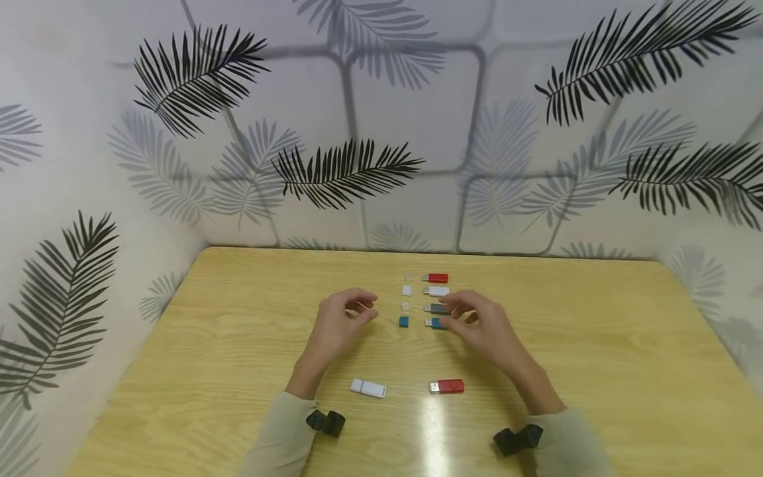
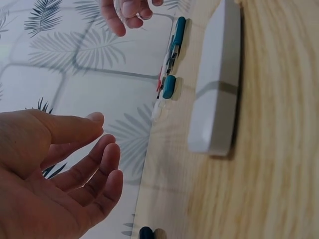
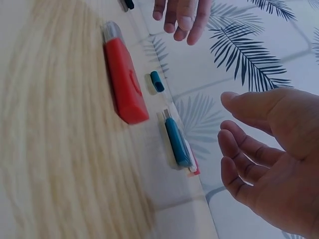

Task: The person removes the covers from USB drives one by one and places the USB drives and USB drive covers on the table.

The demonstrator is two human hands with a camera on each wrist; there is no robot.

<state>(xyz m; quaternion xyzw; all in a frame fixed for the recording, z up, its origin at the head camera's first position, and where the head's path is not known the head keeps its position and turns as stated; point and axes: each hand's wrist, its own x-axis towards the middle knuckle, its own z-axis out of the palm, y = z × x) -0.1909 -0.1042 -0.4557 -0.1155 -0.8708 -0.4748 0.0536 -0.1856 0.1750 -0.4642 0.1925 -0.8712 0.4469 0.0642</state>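
Several uncapped USB sticks lie in a column: a red stick [image 1: 438, 278], a white stick [image 1: 438, 291], a grey stick [image 1: 440, 309] and a blue stick [image 3: 177, 143]. Left of them are small caps, among them a blue cap [image 1: 404, 322] and a white cap [image 1: 406, 290]. My right hand [image 1: 485, 331] hovers over the right ends of the grey and blue sticks, fingers loosely curved and holding nothing. My left hand [image 1: 336, 328] is left of the caps, thumb and fingers apart in the head view, with nothing in it.
Closer to me, a capped white stick [image 1: 368, 388] lies on the wooden table [image 1: 238, 344], and a second red stick [image 1: 447, 386] lies to its right. A patterned wall [image 1: 417, 212] stands behind the table. Something small and dark [image 2: 146, 233] shows at the left wrist view's bottom edge.
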